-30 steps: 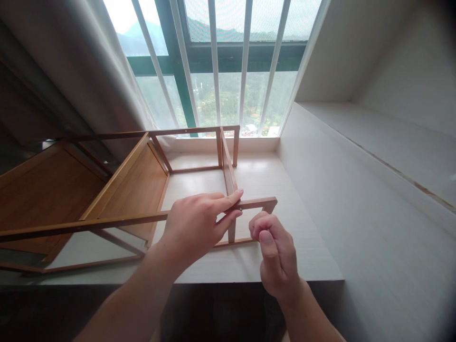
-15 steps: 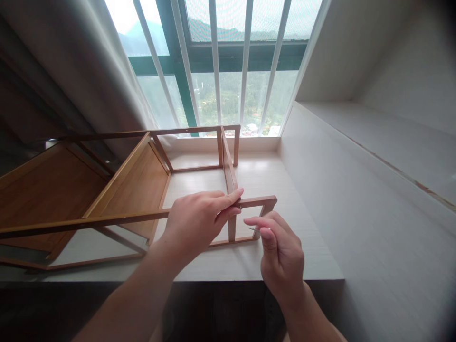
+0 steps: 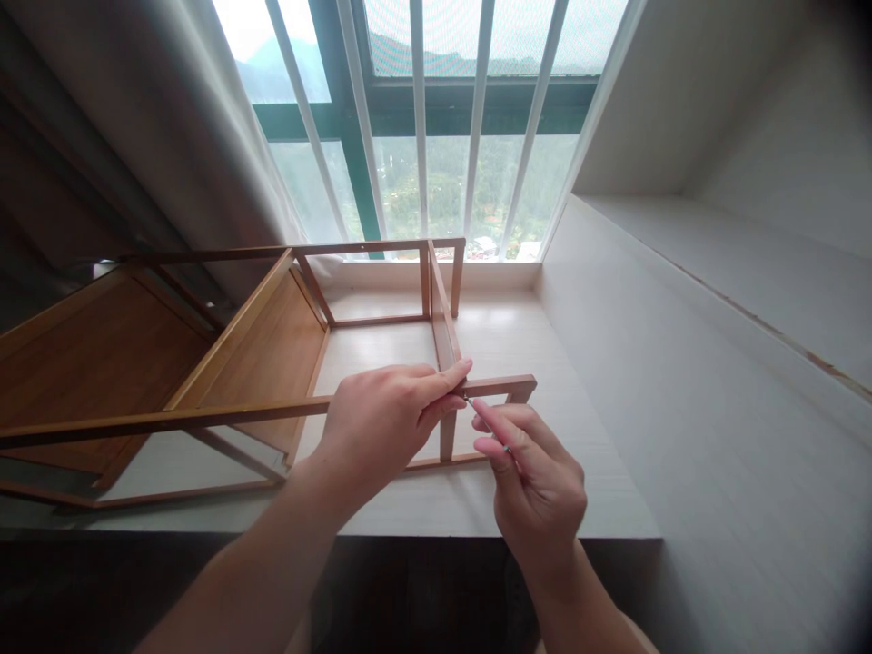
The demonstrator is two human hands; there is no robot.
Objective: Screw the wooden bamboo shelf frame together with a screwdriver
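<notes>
A wooden shelf frame (image 3: 224,413) lies on its side on a pale sill surface (image 3: 504,336). My left hand (image 3: 385,422) grips its near top rail, fingers wrapped round it close to the right-hand corner joint. My right hand (image 3: 535,477) pinches a thin metal tool (image 3: 485,421), perhaps a hex key. The tool's tip meets a small screw on the rail just beside my left fingertips. The lower end of the tool is hidden in my fingers.
A barred window (image 3: 436,136) stands behind the frame, with a pale curtain (image 3: 170,145) at its left. A white wall panel and ledge (image 3: 715,300) rise on the right. The sill's front edge (image 3: 477,531) runs just under my wrists.
My right hand has opened from a closed bunch, brought out the thin tool and moved up and left until its tip meets the screw on the rail. The left hand has stayed on the rail.
</notes>
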